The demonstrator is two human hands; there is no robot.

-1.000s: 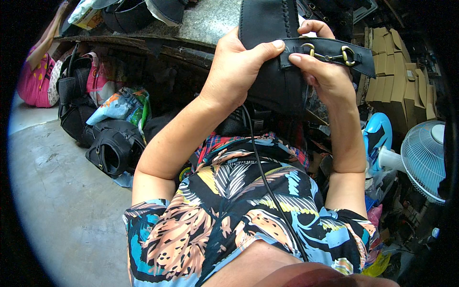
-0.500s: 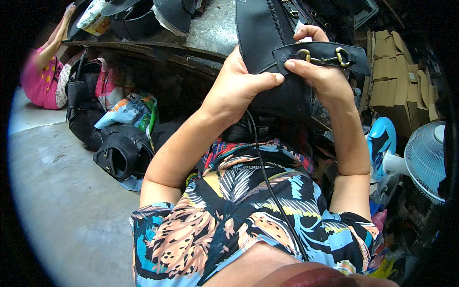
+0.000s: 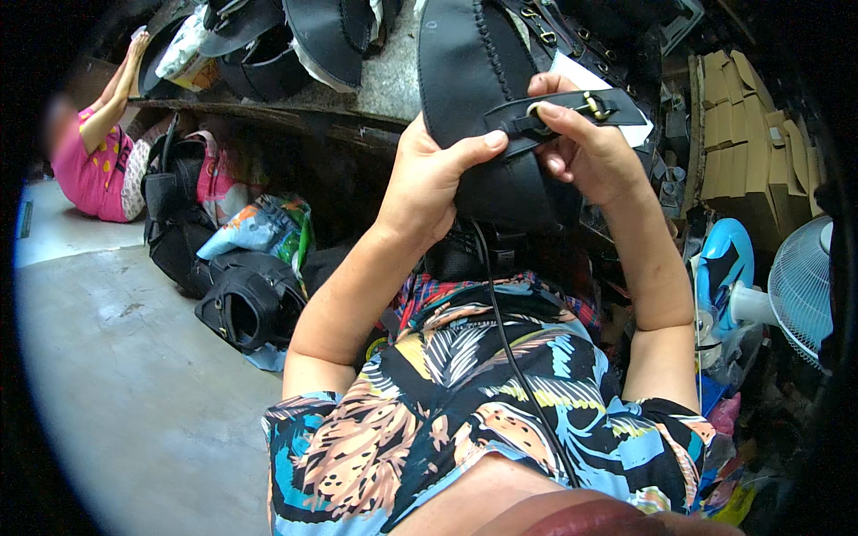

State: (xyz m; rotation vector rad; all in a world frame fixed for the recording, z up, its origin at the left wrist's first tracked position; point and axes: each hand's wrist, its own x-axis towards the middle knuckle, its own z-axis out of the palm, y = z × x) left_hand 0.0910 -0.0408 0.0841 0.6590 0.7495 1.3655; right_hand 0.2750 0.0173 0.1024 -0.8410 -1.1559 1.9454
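Head: left hand [image 3: 424, 179] grasping black stitched piece [image 3: 465, 76], thumb on top. Right hand [image 3: 603, 161] pinching black strap [image 3: 626, 105] with brass-coloured fitting [image 3: 595, 106], strap across piece. Piece held up near desk [image 3: 393, 76]; other black pieces [image 3: 326, 40] on desk.

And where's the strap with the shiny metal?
In the head view, the strap is above and right of centre, in the right hand, across the stitched black piece.

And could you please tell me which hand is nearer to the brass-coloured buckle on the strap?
Right: the right hand has its thumb across part of the buckle; the left hand is farther left, thumb near the left end of the black strap.
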